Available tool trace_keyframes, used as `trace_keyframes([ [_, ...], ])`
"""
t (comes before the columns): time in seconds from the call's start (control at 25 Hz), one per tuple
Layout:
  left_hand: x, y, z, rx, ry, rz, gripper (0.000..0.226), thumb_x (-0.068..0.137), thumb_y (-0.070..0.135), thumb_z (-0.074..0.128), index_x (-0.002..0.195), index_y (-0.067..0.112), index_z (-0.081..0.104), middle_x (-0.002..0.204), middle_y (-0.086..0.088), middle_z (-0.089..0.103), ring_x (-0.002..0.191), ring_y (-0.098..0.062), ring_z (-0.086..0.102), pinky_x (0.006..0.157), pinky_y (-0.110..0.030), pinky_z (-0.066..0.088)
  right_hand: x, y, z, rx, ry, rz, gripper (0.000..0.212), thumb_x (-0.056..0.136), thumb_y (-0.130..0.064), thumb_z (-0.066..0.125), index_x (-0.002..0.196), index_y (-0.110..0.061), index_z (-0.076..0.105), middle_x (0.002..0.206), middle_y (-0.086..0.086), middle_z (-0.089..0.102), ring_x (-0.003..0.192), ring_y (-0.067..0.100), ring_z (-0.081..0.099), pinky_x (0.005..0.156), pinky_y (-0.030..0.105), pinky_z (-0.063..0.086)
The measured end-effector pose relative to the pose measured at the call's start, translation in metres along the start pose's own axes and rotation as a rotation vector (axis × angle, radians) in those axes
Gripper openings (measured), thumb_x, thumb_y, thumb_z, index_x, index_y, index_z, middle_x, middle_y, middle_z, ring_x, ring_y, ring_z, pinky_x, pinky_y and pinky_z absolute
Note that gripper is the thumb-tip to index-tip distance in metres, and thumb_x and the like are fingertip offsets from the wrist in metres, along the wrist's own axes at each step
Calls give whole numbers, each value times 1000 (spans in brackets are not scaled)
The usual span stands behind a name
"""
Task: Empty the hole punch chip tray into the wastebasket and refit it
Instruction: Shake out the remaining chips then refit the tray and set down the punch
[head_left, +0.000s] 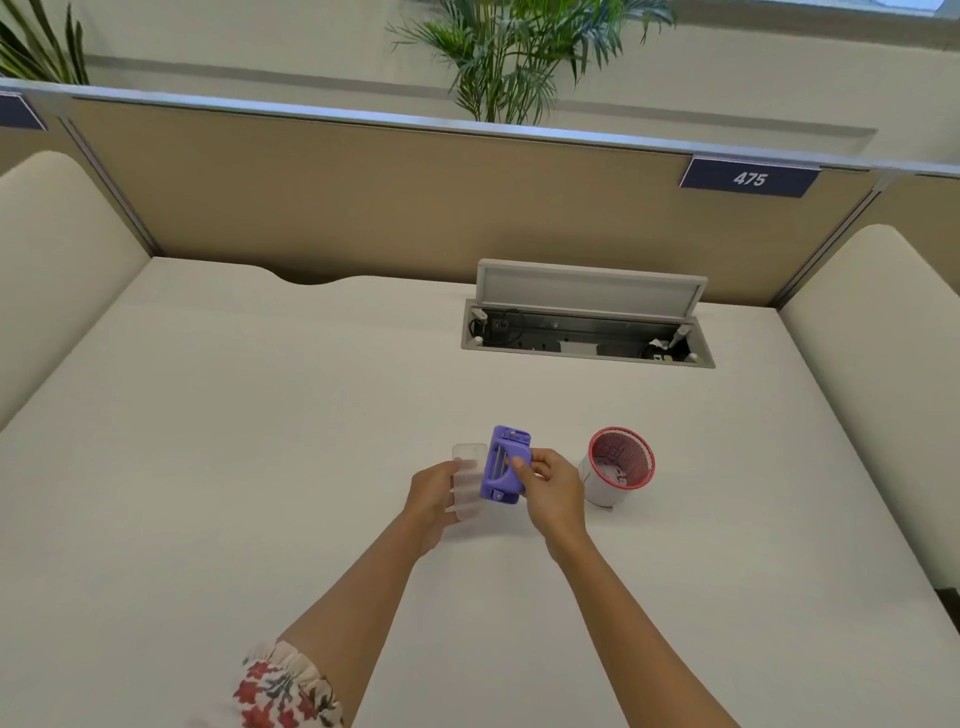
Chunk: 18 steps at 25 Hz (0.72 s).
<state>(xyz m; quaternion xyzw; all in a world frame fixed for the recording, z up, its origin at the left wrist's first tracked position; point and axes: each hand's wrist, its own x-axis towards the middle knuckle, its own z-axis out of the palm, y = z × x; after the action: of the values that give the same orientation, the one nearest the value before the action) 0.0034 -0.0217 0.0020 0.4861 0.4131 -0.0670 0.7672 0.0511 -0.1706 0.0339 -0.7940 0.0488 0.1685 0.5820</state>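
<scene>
A purple hole punch (504, 465) is held above the white desk, turned so its underside faces me, with my right hand (548, 486) gripping its right side. My left hand (431, 493) holds the clear plastic chip tray (469, 475) just left of the punch, its right edge touching or nearly touching the purple body. A small wastebasket (621, 465) with a red rim and white wall stands on the desk right of my right hand, tilted toward me, with paper bits inside.
The white desk (260, 441) is bounded by a tan partition (363, 197) at the back and cream side panels. An open cable box (587, 332) with its lid raised sits behind the wastebasket. Plants rise behind the partition.
</scene>
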Motion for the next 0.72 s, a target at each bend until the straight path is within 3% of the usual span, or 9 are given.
trace_keyframes([
  [0.24, -1, -1, 12, 13, -84, 6, 26, 97, 29, 53, 99, 16, 75, 85, -5, 80, 71, -23, 76, 74, -43, 62, -8, 0, 7, -22, -50, -80, 11, 92, -22, 65, 99, -14, 70, 97, 3, 75, 94, 17, 71, 67, 15, 50],
  [0.44, -5, -2, 12, 13, -105, 14, 30, 99, 35, 53, 105, 16, 75, 88, -5, 80, 74, -22, 76, 67, -39, 62, -11, 1, 6, -8, -79, -84, 12, 92, -23, 66, 99, -15, 71, 98, 2, 76, 95, 16, 71, 72, 20, 54],
  [0.72, -8, -1, 17, -43, -116, 18, 30, 99, 35, 54, 108, 15, 74, 87, -7, 79, 72, -22, 76, 60, -39, 62, -13, 0, 2, -6, -87, -89, 12, 92, -23, 66, 99, -15, 72, 96, 1, 76, 94, 15, 71, 64, 12, 51],
])
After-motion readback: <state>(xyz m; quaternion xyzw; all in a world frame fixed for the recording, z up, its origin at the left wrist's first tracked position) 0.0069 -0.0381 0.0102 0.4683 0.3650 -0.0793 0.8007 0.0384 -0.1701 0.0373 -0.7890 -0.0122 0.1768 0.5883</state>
